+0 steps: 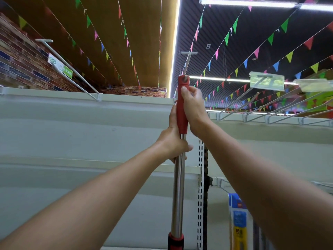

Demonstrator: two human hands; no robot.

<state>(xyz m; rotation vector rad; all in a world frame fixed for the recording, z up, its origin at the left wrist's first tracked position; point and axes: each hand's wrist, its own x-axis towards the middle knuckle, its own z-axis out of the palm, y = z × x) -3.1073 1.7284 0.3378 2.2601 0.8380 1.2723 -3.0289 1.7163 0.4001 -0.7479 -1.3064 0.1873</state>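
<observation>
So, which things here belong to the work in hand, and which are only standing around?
In use: long steel pole with red plastic grip; left hand, gripping the steel tube under the grip; right hand, gripping the red grip near its top.
Only around: white metal shelf wall; white wire display hooks; strings of coloured triangular flags; blue and yellow packet, low right.

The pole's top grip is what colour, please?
The grip is red, seen in the head view.

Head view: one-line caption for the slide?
Right hand grips the red handle of an upright steel pole, left hand grips it just below, facing white store shelving.
</observation>
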